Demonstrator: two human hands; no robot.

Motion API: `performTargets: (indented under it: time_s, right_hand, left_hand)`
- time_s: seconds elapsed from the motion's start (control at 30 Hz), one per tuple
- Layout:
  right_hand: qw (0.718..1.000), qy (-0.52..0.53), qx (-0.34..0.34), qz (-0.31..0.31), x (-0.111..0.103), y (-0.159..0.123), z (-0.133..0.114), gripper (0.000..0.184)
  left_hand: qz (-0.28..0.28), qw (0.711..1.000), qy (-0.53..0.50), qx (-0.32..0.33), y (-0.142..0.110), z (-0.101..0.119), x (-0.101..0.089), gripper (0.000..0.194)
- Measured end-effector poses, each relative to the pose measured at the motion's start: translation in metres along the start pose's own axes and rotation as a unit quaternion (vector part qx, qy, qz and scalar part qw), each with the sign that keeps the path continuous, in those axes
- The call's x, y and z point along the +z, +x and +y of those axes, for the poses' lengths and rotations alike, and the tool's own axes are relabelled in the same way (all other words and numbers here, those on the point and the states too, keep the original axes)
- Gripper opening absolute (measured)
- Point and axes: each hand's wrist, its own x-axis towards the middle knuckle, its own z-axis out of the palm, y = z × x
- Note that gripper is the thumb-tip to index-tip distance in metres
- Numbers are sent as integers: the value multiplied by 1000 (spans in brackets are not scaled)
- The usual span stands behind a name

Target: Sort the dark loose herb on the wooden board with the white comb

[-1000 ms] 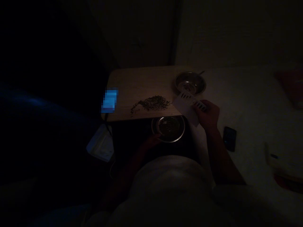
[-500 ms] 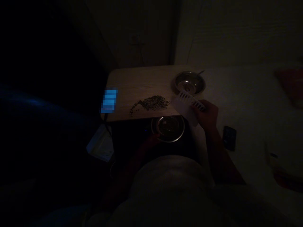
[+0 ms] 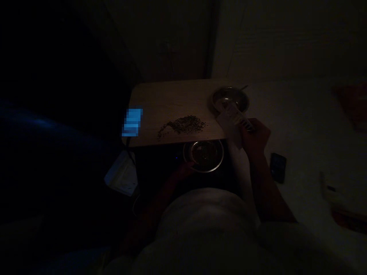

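One slotted scraper [image 3: 230,121], gripped by right hand [image 3: 255,139], has shifted away from unchanged pile [image 3: 187,125]; left hand [image 3: 185,170] holds lower bowl [image 3: 211,170].

The head camera looks from above the wearer's torso [image 3: 205,225], on the near side of the wooden board [image 3: 163,95], facing forward and steeply down, at a moderate remove that leaves the board in the middle of the view and takes in the dark wall [image 3: 177,34] beyond it.

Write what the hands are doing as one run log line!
left hand: at nearer metal bowl | right hand: holding pale slotted tool | wooden tabletop: dark bits scattered
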Motion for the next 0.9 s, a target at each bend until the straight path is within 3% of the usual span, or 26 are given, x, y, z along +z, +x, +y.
performTargets:
  time_s: [0.37, 0.9]
  right_hand:
    - [995, -46, -83, -42, 10, 2, -6, 23]
    - [982, -45, -148, -108, 2, 4, -17, 20]
  left_hand:
    - [5, 1000, 12, 16, -1, -1, 4, 57]
    - [32, 999, 14, -1, 0, 0, 3, 47]
